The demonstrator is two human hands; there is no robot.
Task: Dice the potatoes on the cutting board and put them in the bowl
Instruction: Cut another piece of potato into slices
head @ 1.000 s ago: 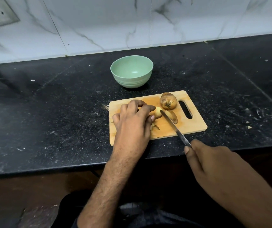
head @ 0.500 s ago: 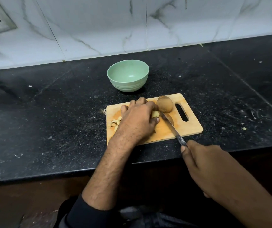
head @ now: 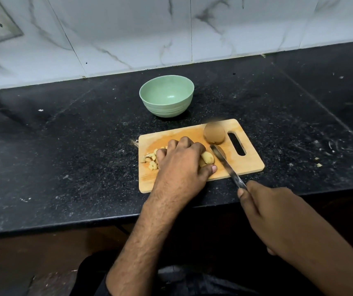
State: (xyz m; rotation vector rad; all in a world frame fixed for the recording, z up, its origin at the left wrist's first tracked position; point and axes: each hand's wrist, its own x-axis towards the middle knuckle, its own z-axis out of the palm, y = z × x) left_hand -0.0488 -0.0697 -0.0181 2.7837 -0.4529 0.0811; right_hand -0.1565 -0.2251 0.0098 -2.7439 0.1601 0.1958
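Dicing a potato piece on the cutting board [head: 250, 165]

My left hand [head: 182, 163] grips the potato piece [head: 208, 157]; knife [head: 228, 165], gripped by my right hand [head: 271, 212], lies just right of it.

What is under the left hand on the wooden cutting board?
Pale diced potato pieces and a cut potato piece show beside the left hand; anything under it is hidden.

No text, label, brand, number or sign could be read anywhere in the frame.
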